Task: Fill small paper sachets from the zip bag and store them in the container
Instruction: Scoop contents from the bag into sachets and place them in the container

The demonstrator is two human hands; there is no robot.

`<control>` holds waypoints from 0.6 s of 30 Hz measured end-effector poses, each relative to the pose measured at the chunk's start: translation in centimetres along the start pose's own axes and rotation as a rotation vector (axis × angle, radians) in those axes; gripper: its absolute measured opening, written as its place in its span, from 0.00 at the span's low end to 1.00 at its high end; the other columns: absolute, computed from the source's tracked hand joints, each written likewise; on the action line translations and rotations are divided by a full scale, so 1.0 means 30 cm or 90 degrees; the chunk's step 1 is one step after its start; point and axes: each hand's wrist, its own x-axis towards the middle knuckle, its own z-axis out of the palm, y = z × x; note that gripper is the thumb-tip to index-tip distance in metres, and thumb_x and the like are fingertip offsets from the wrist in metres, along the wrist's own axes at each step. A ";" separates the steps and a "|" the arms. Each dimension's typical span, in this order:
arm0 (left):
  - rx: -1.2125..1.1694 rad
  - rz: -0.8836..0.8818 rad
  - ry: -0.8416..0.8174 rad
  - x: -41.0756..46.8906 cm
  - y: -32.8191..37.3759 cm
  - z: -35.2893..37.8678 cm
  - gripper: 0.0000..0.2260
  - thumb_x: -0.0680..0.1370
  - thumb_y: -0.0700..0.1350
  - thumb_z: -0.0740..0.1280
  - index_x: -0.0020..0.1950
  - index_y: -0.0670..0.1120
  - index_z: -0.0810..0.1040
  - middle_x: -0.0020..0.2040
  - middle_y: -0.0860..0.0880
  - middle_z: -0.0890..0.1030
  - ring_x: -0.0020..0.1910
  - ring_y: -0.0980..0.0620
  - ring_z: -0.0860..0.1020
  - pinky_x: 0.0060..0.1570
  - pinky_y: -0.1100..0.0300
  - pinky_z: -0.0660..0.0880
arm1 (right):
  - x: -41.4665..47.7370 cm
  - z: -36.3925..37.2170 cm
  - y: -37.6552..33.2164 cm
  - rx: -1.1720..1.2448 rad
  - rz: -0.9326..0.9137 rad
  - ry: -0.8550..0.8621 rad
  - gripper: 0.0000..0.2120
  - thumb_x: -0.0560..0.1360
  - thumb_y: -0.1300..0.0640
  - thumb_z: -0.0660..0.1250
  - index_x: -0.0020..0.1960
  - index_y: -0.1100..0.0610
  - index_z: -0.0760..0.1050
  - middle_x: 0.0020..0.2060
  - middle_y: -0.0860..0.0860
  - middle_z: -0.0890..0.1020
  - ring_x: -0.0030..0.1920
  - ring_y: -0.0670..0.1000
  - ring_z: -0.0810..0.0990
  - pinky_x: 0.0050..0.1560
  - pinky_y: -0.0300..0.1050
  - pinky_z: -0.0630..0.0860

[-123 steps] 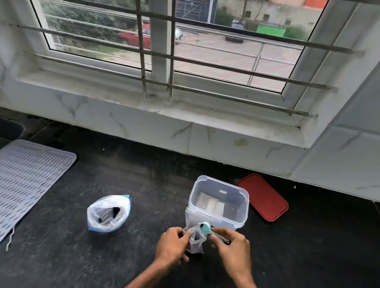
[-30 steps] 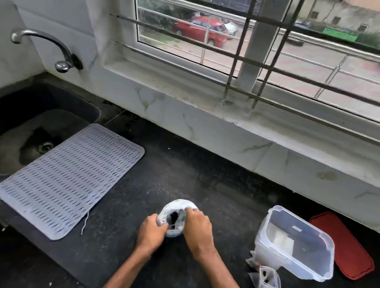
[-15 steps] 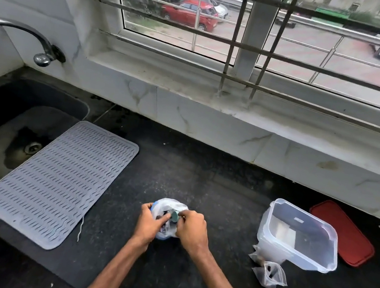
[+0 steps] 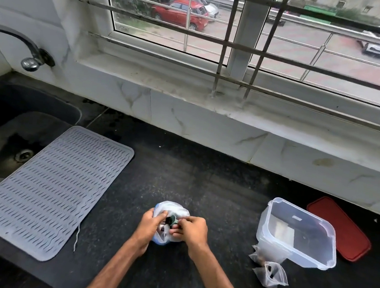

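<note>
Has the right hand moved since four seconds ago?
Yes. The right hand was directly in front of the clear plastic container; now it is well left of it, at the white plastic zip bag, pinching a teal scoop.

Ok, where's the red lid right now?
Head view: the red lid lies flat on the black counter at the far right, just behind and to the right of the clear container.
</note>
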 end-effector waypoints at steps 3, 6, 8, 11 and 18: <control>-0.026 0.004 -0.061 -0.013 0.005 -0.004 0.10 0.77 0.39 0.69 0.57 0.38 0.78 0.50 0.40 0.84 0.43 0.51 0.83 0.42 0.61 0.80 | -0.013 -0.004 -0.003 0.004 0.001 -0.005 0.13 0.76 0.71 0.58 0.38 0.64 0.77 0.29 0.59 0.81 0.26 0.52 0.81 0.29 0.42 0.79; -0.011 0.013 0.013 -0.004 -0.007 -0.013 0.13 0.73 0.40 0.74 0.53 0.39 0.76 0.48 0.39 0.84 0.42 0.49 0.82 0.43 0.57 0.78 | -0.028 -0.012 -0.020 -0.013 -0.012 -0.002 0.13 0.75 0.71 0.57 0.39 0.65 0.77 0.29 0.60 0.81 0.26 0.53 0.81 0.30 0.43 0.80; 0.026 0.035 0.088 -0.005 -0.013 -0.009 0.08 0.74 0.37 0.73 0.49 0.41 0.75 0.45 0.41 0.82 0.39 0.50 0.80 0.40 0.59 0.77 | -0.039 -0.019 -0.032 -0.027 -0.023 0.009 0.13 0.75 0.71 0.56 0.38 0.63 0.78 0.29 0.60 0.81 0.27 0.53 0.82 0.30 0.44 0.81; 0.101 0.067 0.161 -0.006 -0.022 -0.001 0.08 0.74 0.40 0.73 0.48 0.42 0.74 0.44 0.43 0.82 0.40 0.48 0.79 0.40 0.57 0.76 | -0.059 -0.034 -0.046 -0.066 -0.046 0.039 0.13 0.74 0.69 0.58 0.38 0.60 0.78 0.30 0.58 0.83 0.28 0.51 0.83 0.30 0.43 0.81; 0.296 0.117 0.175 -0.044 -0.001 -0.022 0.16 0.73 0.51 0.74 0.55 0.49 0.72 0.49 0.48 0.81 0.47 0.47 0.81 0.51 0.50 0.77 | -0.073 -0.099 -0.031 -0.011 -0.046 0.039 0.10 0.76 0.67 0.60 0.45 0.62 0.81 0.34 0.58 0.84 0.30 0.52 0.83 0.32 0.43 0.81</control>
